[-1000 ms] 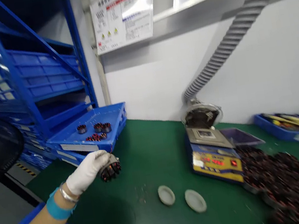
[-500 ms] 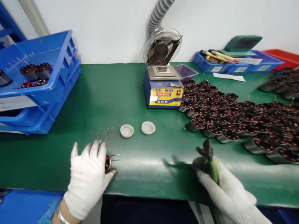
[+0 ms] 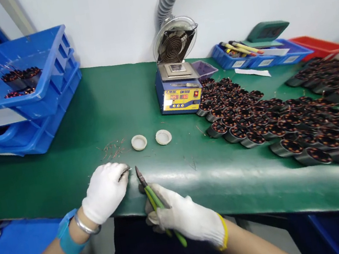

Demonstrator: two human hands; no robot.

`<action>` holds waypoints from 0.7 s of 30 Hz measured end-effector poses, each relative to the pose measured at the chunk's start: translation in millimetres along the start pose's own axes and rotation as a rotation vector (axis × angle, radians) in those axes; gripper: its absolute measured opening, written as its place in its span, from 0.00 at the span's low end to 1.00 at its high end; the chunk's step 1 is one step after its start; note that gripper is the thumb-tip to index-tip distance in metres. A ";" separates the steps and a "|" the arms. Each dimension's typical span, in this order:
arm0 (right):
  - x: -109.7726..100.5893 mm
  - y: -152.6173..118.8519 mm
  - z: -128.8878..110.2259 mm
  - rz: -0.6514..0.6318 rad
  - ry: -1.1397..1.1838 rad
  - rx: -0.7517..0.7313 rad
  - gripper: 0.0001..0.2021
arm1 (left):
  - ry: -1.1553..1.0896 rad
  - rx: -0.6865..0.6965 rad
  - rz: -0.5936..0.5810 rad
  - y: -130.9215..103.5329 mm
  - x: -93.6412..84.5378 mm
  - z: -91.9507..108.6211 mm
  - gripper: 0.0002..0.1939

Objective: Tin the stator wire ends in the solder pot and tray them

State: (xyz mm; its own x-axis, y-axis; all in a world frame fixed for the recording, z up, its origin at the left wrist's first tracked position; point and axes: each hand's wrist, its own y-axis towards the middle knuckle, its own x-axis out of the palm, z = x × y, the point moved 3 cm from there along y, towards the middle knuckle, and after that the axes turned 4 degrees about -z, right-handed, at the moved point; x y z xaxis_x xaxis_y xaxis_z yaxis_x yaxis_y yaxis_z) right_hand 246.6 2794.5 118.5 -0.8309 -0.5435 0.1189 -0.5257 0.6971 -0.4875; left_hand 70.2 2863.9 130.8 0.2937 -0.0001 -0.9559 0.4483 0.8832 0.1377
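Observation:
My left hand point(image 3: 107, 192), in a white glove, is closed near the table's front edge. It curls over a copper-wound stator that is almost wholly hidden now; a short wire end point(image 3: 129, 170) pokes out by the fingertips. My right hand point(image 3: 185, 216), gloved too, grips green-handled cutting pliers point(image 3: 154, 198). The pliers' dark jaws point up and left, just right of the wire end and apart from it. Beyond my left hand lie scattered copper wire clippings point(image 3: 113, 149). Two small white dishes point(image 3: 139, 142) sit to their right.
Many wound stators point(image 3: 247, 121) crowd the right of the green table point(image 3: 113, 97). A blue-and-yellow heating unit point(image 3: 180, 95) with its round lid raised stands at the back. Stacked blue crates point(image 3: 52, 79) fill the left. Small blue bins point(image 3: 236, 61) and a red tray point(image 3: 319, 47) line the wall.
My right hand has brought the pliers leftwards from near the stators to beside my left hand. My left hand has turned and closed over the stator, which showed more before. The view has shifted slightly.

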 end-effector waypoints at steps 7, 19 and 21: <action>-0.6 6.5 -0.9 -0.002 -0.083 0.064 0.18 | 0.019 0.002 -0.003 2.8 1.0 2.9 0.11; 3.9 10.1 -4.3 0.042 -0.105 0.102 0.18 | 0.093 -0.001 -0.083 1.8 -2.9 8.1 0.11; 1.9 9.2 -6.5 0.040 -0.137 0.117 0.18 | 0.156 -0.009 -0.095 -0.8 -8.8 13.6 0.11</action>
State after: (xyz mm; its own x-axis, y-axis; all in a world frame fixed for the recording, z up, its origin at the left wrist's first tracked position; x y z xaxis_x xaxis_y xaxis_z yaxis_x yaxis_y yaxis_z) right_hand 239.1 2803.0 119.9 -0.8139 -0.5808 -0.0173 -0.4616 0.6643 -0.5879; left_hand 78.8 2856.9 142.6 0.1153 -0.0118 -0.9933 0.4598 0.8870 0.0429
